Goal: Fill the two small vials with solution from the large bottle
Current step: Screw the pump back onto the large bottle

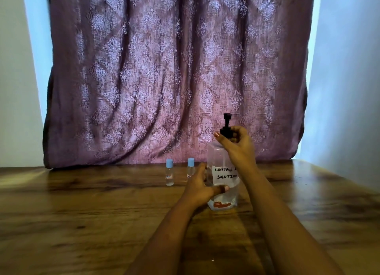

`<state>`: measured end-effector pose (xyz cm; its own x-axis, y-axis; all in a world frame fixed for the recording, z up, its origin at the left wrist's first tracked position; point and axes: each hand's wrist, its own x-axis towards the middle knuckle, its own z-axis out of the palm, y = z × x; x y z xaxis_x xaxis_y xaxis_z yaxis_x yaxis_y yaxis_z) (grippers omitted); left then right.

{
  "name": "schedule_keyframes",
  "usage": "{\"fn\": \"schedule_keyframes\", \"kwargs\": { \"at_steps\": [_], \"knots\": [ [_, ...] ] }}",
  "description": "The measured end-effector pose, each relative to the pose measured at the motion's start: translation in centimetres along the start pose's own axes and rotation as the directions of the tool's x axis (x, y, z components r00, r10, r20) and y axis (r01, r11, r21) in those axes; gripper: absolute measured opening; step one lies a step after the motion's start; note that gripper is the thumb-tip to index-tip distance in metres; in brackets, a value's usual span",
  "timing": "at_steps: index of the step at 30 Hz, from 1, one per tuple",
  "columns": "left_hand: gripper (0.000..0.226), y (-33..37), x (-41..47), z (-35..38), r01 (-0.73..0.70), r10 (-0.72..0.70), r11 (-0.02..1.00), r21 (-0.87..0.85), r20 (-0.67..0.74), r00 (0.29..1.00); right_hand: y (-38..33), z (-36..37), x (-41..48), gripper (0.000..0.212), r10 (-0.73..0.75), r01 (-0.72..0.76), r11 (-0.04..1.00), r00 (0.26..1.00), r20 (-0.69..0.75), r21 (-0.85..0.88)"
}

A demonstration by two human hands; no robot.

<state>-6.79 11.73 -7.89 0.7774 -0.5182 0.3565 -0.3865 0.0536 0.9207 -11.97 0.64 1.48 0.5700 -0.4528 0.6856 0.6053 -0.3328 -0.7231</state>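
1. Large bottle (216, 157): clear plastic, upright on the wooden table (82, 213), right of centre; handwritten white label (225, 176) reads "SOLUTION" on its lower line; red marking (223, 205) near the base
2. Black pump (226, 126) sits on the neck; stem and head rise clear above the fingers
3. Left hand (198, 187): wrapped round the lower body of the bottle; thumb lies across the front under the label, fingers curl round the far left side
4. Right hand (236, 145): fingers and thumb curled tight round the pump's collar at the neck; wrist and forearm cross the label's right edge, hiding the end of its upper word
5. Left vial (169, 175): upright, light blue cap on, small label; stands free, left of the bottle, near the curtain's hem
6. Right vial (190, 169): upright, blue cap on, between the left vial and the bottle; lower part hidden behind the left hand's fingers; cannot tell whether they touch it
7. Purple patterned curtain (174, 68) hangs behind the table's far edge; pale walls (349, 89) on either side
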Motion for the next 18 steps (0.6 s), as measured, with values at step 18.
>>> {"fn": "schedule_keyframes", "kwargs": {
  "at_steps": [18],
  "knots": [
    [0.070, -0.28, 0.09, 0.00, -0.012, 0.012, 1.000, -0.016, -0.001, 1.000, -0.10, -0.02, 0.08, 0.045, -0.012, 0.012, 0.998, 1.000, 0.004, -0.063]
  ]
}}
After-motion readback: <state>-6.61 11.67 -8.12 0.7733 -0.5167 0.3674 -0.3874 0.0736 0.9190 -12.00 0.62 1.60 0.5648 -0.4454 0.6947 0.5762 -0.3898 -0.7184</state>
